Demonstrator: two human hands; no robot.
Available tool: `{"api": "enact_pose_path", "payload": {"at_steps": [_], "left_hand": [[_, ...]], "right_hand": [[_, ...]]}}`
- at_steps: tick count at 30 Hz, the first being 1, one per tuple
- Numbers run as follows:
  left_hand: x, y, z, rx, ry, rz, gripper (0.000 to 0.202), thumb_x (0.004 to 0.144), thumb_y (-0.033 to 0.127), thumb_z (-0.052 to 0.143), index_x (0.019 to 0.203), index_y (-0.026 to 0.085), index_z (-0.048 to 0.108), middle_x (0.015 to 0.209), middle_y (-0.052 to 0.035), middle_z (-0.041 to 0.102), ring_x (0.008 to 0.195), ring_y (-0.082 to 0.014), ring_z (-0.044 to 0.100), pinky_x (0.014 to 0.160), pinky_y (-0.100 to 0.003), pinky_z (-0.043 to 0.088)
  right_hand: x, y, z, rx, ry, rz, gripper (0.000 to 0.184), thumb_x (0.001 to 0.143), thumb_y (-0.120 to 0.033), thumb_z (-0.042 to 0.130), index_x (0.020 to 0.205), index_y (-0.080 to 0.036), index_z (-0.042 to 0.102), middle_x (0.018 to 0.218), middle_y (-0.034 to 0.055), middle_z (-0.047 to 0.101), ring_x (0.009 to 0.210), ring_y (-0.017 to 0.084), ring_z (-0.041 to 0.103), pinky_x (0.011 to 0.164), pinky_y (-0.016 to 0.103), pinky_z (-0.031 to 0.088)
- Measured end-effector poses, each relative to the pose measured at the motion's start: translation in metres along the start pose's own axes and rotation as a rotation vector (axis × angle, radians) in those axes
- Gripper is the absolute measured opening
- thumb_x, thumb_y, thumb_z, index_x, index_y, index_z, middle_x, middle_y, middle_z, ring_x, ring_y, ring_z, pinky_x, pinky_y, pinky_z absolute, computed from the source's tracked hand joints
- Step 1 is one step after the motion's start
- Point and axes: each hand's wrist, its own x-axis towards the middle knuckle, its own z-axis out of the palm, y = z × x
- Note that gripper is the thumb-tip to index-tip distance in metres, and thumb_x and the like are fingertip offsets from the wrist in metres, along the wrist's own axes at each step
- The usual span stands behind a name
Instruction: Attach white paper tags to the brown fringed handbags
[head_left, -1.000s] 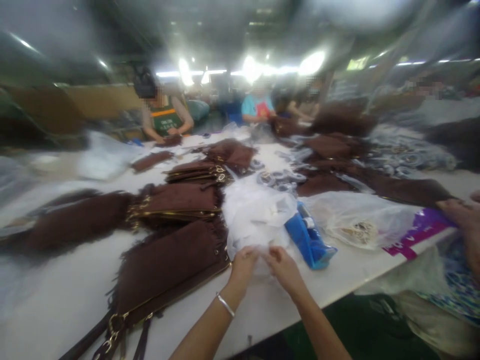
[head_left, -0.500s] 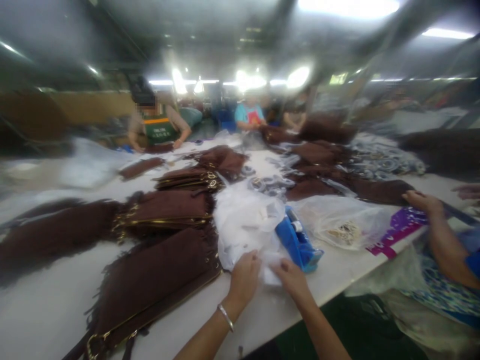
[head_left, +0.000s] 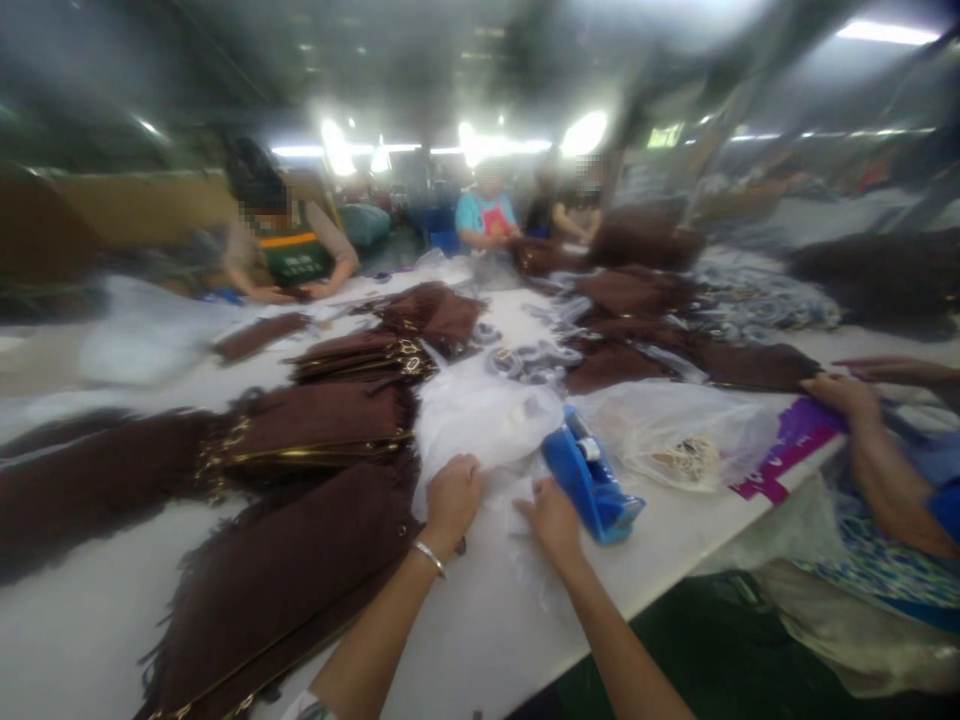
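My left hand [head_left: 454,500], with a silver bangle at the wrist, is closed at the near edge of a white plastic bag [head_left: 480,410], gripping its film. To its right, my right hand [head_left: 555,522] has its fingers curled and its thumb pointing left. Thin clear plastic [head_left: 525,492] lies against those fingers and trails below them, blurred. Just right of this hand stands a blue tape dispenser [head_left: 592,490]. A dark brown fringed bag [head_left: 292,580] with a gold zip lies left of my left hand.
More brown bags [head_left: 315,425] are stacked at the left. A clear bag [head_left: 675,430] with pale pieces lies right of the dispenser. A co-worker's hand [head_left: 844,392] rests at the right edge. Grey rings [head_left: 529,360] lie farther back, and other people sit across the table.
My hands have moved apart: the left went up and left, the right slightly left. The small white piece between them is no longer distinct. The view has shifted a little.
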Motion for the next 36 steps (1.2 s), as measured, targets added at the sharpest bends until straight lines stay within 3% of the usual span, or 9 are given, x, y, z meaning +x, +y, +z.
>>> {"api": "enact_pose_path", "payload": {"at_steps": [3, 7, 12, 16, 20, 24, 28, 33, 36], "left_hand": [[0.001, 0.001, -0.002, -0.063, 0.014, 0.004, 0.017, 0.090, 0.029, 0.045, 0.083, 0.020, 0.059, 0.088, -0.0027, 0.062, 0.083, -0.0174, 0.057, 0.072, -0.026, 0.037], [-0.013, 0.004, 0.011, -0.141, -0.001, 0.027, 0.014, 0.088, 0.026, 0.047, 0.082, 0.021, 0.059, 0.086, -0.0019, 0.062, 0.082, -0.0165, 0.056, 0.072, -0.025, 0.037], [-0.024, 0.000, 0.030, -0.213, -0.020, 0.002, 0.011, 0.086, 0.023, 0.048, 0.084, 0.020, 0.059, 0.087, -0.0021, 0.063, 0.083, -0.0170, 0.057, 0.070, -0.025, 0.038], [-0.020, -0.004, 0.033, -0.234, -0.004, -0.037, 0.014, 0.088, 0.028, 0.047, 0.085, 0.020, 0.058, 0.087, -0.0020, 0.063, 0.082, -0.0176, 0.057, 0.068, -0.025, 0.038], [-0.028, 0.003, 0.031, -0.221, -0.005, -0.007, 0.015, 0.090, 0.028, 0.045, 0.095, 0.020, 0.057, 0.093, -0.0033, 0.062, 0.088, -0.0184, 0.058, 0.074, -0.027, 0.041], [-0.044, 0.014, 0.038, -0.084, -0.152, 0.109, 0.021, 0.090, 0.022, 0.044, 0.109, 0.020, 0.054, 0.104, -0.0085, 0.057, 0.088, -0.0218, 0.059, 0.075, -0.032, 0.045], [-0.046, 0.021, 0.046, -0.089, -0.213, 0.116, 0.023, 0.088, 0.011, 0.040, 0.102, 0.016, 0.058, 0.102, -0.0119, 0.055, 0.085, -0.0233, 0.059, 0.077, -0.037, 0.046], [-0.054, 0.017, 0.024, -0.254, -0.150, 0.078, 0.025, 0.086, 0.017, 0.047, 0.109, 0.017, 0.059, 0.113, -0.0109, 0.056, 0.095, -0.0202, 0.058, 0.085, -0.033, 0.047], [-0.092, 0.010, -0.004, -0.676, -0.126, -0.171, 0.038, 0.094, 0.038, 0.037, 0.108, 0.014, 0.062, 0.102, -0.0109, 0.063, 0.089, -0.0188, 0.060, 0.081, -0.031, 0.048]], "right_hand": [[0.007, -0.005, 0.002, -0.039, 0.011, -0.003, 0.018, 0.084, -0.034, 0.060, 0.088, -0.017, 0.057, 0.079, 0.0068, 0.068, 0.077, 0.020, 0.063, 0.063, 0.025, 0.034], [0.012, -0.008, 0.002, -0.077, 0.008, -0.022, 0.019, 0.090, -0.032, 0.051, 0.083, -0.018, 0.060, 0.074, 0.0064, 0.067, 0.074, 0.019, 0.063, 0.061, 0.024, 0.033], [0.012, -0.009, 0.003, -0.099, 0.009, -0.054, 0.027, 0.093, -0.034, 0.045, 0.088, -0.018, 0.066, 0.092, 0.0102, 0.067, 0.078, 0.019, 0.063, 0.062, 0.025, 0.036], [0.011, -0.009, 0.003, -0.052, 0.012, -0.049, 0.025, 0.093, -0.027, 0.043, 0.094, -0.017, 0.067, 0.094, 0.0100, 0.066, 0.083, 0.018, 0.064, 0.068, 0.024, 0.039], [0.012, -0.004, 0.002, 0.079, 0.026, -0.015, 0.031, 0.089, -0.027, 0.046, 0.114, -0.014, 0.059, 0.095, 0.0082, 0.069, 0.088, 0.019, 0.064, 0.075, 0.024, 0.043], [0.003, 0.009, -0.003, 0.199, 0.047, 0.056, 0.041, 0.085, -0.032, 0.048, 0.119, -0.010, 0.054, 0.090, 0.0083, 0.069, 0.082, 0.020, 0.065, 0.074, 0.026, 0.046], [-0.026, 0.017, -0.015, 0.591, 0.026, 0.188, 0.055, 0.076, -0.043, 0.059, 0.123, -0.014, 0.053, 0.085, 0.0057, 0.069, 0.074, 0.021, 0.064, 0.060, 0.027, 0.047], [-0.074, 0.001, -0.028, 0.941, -0.112, 0.202, 0.065, 0.068, -0.049, 0.070, 0.122, -0.017, 0.052, 0.077, 0.0004, 0.067, 0.066, 0.017, 0.060, 0.055, 0.024, 0.044], [-0.102, -0.016, -0.028, 0.878, -0.162, 0.107, 0.064, 0.071, -0.050, 0.069, 0.123, -0.019, 0.051, 0.074, -0.0016, 0.065, 0.067, 0.017, 0.060, 0.061, 0.026, 0.046]]}}
